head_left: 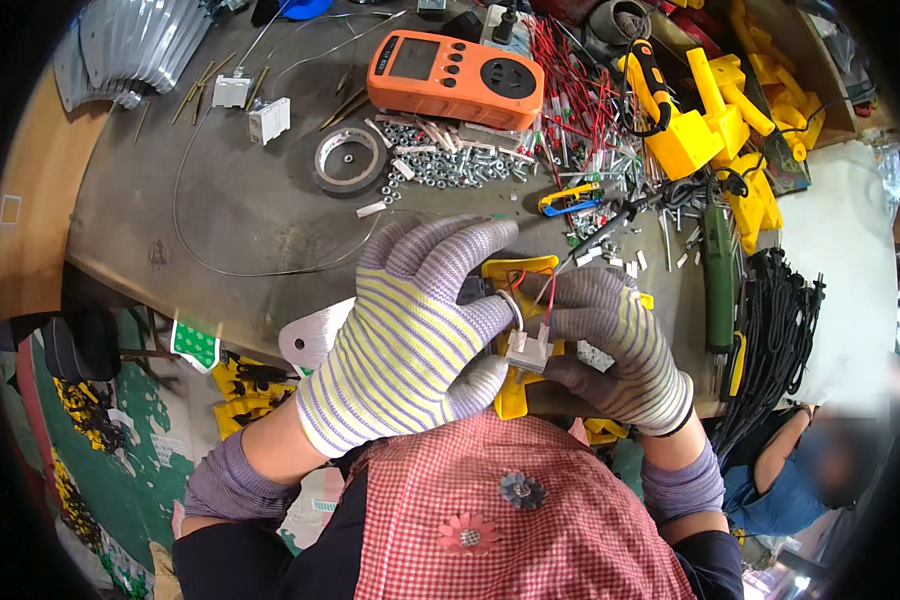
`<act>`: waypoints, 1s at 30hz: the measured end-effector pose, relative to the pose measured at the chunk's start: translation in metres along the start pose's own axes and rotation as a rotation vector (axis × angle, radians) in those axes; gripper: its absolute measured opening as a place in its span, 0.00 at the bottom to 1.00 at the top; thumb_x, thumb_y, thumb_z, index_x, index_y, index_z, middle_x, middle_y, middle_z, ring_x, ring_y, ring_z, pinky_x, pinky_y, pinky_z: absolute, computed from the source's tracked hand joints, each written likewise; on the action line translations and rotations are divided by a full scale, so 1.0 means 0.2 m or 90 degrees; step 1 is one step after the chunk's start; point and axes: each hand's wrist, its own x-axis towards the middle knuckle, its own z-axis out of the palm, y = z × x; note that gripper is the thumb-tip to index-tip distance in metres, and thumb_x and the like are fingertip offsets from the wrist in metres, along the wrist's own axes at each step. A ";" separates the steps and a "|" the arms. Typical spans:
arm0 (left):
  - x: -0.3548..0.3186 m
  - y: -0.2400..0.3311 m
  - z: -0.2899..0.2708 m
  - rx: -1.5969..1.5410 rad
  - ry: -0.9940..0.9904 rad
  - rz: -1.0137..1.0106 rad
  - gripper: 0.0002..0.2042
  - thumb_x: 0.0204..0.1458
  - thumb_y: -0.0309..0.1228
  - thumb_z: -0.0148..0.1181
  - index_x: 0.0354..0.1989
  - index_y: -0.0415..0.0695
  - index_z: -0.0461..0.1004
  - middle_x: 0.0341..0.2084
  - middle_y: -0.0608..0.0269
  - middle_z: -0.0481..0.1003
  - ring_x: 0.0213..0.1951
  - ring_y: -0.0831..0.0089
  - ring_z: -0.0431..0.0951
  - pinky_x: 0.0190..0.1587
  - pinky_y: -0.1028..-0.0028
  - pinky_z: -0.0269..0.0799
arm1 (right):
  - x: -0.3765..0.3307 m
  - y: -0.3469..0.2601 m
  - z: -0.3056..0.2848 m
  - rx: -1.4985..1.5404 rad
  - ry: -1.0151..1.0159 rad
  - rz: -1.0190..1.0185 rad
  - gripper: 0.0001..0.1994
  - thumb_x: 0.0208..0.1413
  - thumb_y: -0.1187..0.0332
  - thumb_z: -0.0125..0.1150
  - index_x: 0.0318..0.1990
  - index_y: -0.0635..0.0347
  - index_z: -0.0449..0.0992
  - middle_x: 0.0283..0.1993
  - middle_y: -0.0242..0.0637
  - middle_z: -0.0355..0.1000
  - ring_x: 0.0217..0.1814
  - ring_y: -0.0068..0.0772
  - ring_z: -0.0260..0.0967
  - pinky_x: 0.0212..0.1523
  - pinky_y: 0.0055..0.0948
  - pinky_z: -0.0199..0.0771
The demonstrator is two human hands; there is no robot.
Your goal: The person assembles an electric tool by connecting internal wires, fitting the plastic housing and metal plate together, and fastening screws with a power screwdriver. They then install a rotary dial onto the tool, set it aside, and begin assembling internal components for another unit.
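Observation:
Both my hands wear grey gloves striped in yellow, close together at the table's front edge. Between them sits a small whitish block (530,351) with a red wire (551,290) and a white wire (515,312) at its top. My left hand (410,330) closes on the block's left side, thumb and finger bent toward it. From the other side, my right hand (615,345) pinches it between thumb and fingers. Under the block is a yellow plastic housing (511,398), largely covered by my hands. A black rod-like tool (610,228) slants down toward the wires.
Farther back are an orange meter (455,80), a tape roll (350,160), loose nuts and screws (450,165), red wires (570,80) and yellow housings (710,120). A green-handled tool (717,280) and black cables (770,330) lie right. Another person (790,475) is at lower right.

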 end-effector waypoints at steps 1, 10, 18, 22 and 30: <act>0.00 0.00 0.00 -0.032 0.015 -0.003 0.19 0.40 0.43 0.65 0.39 0.45 0.81 0.61 0.46 0.67 0.58 0.44 0.67 0.61 0.47 0.59 | 0.00 0.00 0.01 -0.034 0.009 0.006 0.19 0.53 0.57 0.66 0.49 0.55 0.77 0.48 0.43 0.73 0.52 0.54 0.71 0.50 0.47 0.68; 0.03 0.02 0.00 0.011 -0.048 -0.020 0.22 0.37 0.44 0.62 0.42 0.49 0.81 0.64 0.48 0.64 0.60 0.44 0.65 0.64 0.46 0.56 | 0.01 -0.05 0.01 -0.057 0.035 0.058 0.24 0.48 0.65 0.69 0.55 0.56 0.76 0.46 0.41 0.73 0.49 0.51 0.70 0.51 0.45 0.67; 0.04 0.02 -0.01 -0.017 -0.064 -0.040 0.17 0.37 0.41 0.62 0.35 0.46 0.82 0.66 0.51 0.62 0.65 0.47 0.62 0.65 0.40 0.54 | -0.02 0.00 -0.01 0.031 -0.025 0.029 0.20 0.44 0.67 0.76 0.47 0.53 0.78 0.44 0.36 0.75 0.48 0.45 0.72 0.51 0.42 0.70; 0.04 0.02 -0.02 -0.038 -0.077 -0.035 0.16 0.37 0.42 0.63 0.33 0.46 0.82 0.65 0.51 0.63 0.64 0.47 0.63 0.65 0.40 0.54 | -0.04 0.00 -0.01 0.072 -0.049 0.089 0.19 0.43 0.68 0.80 0.42 0.51 0.77 0.45 0.34 0.75 0.50 0.41 0.73 0.52 0.40 0.72; 0.05 0.02 0.00 -0.002 -0.091 -0.034 0.20 0.34 0.48 0.58 0.33 0.50 0.85 0.65 0.51 0.64 0.64 0.47 0.62 0.67 0.45 0.50 | -0.02 -0.01 0.02 0.061 -0.009 0.057 0.22 0.38 0.68 0.82 0.38 0.52 0.73 0.43 0.35 0.74 0.46 0.44 0.73 0.46 0.41 0.71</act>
